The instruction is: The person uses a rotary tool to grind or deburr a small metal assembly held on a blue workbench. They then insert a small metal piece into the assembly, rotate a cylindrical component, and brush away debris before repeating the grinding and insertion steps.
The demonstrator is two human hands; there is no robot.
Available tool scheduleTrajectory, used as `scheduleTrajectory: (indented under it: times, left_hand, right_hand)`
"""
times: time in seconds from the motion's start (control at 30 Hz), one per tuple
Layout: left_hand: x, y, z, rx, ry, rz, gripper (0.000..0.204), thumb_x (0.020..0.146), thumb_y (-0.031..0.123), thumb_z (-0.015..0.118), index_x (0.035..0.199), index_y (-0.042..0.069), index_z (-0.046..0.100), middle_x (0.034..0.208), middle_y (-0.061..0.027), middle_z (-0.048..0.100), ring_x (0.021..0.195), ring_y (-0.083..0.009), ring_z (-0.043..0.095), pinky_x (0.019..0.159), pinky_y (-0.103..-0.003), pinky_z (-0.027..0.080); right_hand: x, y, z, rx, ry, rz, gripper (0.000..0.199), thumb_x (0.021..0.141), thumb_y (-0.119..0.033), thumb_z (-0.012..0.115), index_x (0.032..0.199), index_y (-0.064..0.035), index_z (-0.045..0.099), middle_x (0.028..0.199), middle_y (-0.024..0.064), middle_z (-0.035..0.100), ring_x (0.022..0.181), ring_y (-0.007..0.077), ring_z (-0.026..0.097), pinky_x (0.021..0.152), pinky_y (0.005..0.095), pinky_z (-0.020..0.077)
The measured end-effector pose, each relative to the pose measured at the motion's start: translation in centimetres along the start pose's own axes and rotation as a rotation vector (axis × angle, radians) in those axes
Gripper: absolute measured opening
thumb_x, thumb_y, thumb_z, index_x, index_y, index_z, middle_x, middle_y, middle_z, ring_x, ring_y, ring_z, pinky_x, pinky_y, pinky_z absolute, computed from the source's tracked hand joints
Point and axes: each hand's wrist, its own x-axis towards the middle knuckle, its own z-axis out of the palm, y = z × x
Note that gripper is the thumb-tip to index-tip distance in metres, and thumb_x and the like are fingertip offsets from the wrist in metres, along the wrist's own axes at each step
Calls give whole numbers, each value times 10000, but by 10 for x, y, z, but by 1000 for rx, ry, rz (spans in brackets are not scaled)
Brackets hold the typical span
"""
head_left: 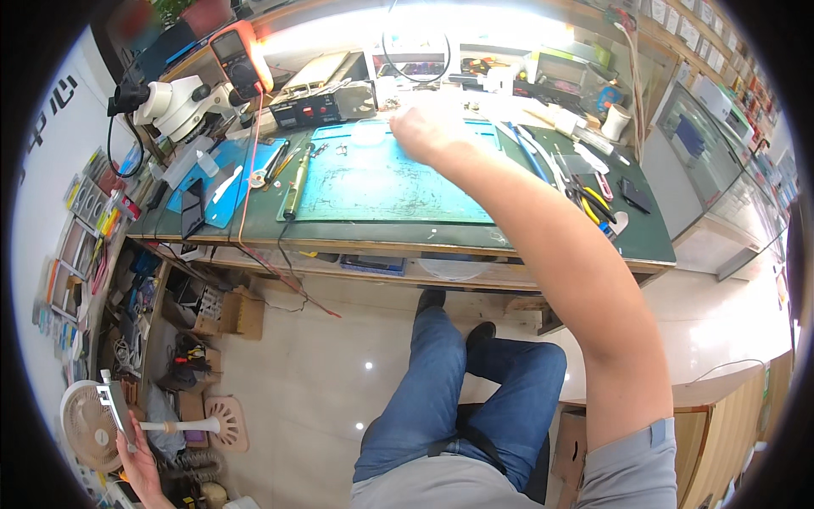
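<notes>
At the far side of a light-blue work mat (381, 191), my right hand (415, 136) is closed, its arm stretched over the bench. Glare and the hand itself hide whatever its fingers may hold. Just left of that hand, a clear shallow dish (369, 131) sits on the mat, with small metal parts (341, 149) nearby. Low at the left, away from the bench, my left hand (140, 462) grips a thin flat grey panel (119, 416) with a white piece at its upper end. I cannot tell what kind of device it is.
A soldering iron (295, 187) lies along the mat's left edge. Further left are a microscope (174, 106), an orange multimeter (237, 58) and a dark phone (193, 208). Pliers (598, 204) and other tools lie at right. A fan (89, 424) stands behind my left hand.
</notes>
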Motion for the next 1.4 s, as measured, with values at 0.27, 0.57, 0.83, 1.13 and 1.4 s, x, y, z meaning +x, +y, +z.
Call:
scheduleTrajectory:
  times: [0.27,0.57,0.83,1.13,1.4]
  left_hand:
    - [0,-10,3,7,20,-28,662,1110,92,617,1645,-92,275,1632,-312,433,1441,-339,560,1236,-397,526]
    - [-1,-10,9,27,-93,-82,642,1108,106,626,1630,-104,316,1617,-299,463,1425,-330,580,1223,-376,538]
    - [-13,-2,-2,49,-108,-45,656,1113,117,619,1646,-92,299,1622,-292,461,1430,-318,579,1224,-362,536]
    - [-25,5,-6,19,-103,-46,677,1102,96,633,1649,-94,283,1627,-301,451,1428,-328,580,1225,-376,537]
    - [-37,7,-8,35,-43,7,691,1102,95,629,1654,-97,260,1633,-309,438,1430,-342,575,1228,-386,533]
  right_hand:
    - [-8,-33,-88,539,-385,-348,322,991,-289,713,1067,14,790,981,202,785,955,347,765,828,470,590]
    - [-40,-52,-94,521,-276,-227,307,926,-215,684,946,81,764,961,282,778,898,365,776,831,493,617]
    - [-52,-64,-112,715,-361,-137,283,906,-146,611,965,67,787,954,271,773,842,370,764,789,496,616]
    - [-22,-88,-103,637,-471,1,302,964,-191,567,998,-2,800,1002,220,782,913,351,769,770,459,597]
    - [-22,-95,-90,234,-377,-13,361,956,-201,610,1211,-41,809,1231,196,777,1153,322,746,981,493,576]
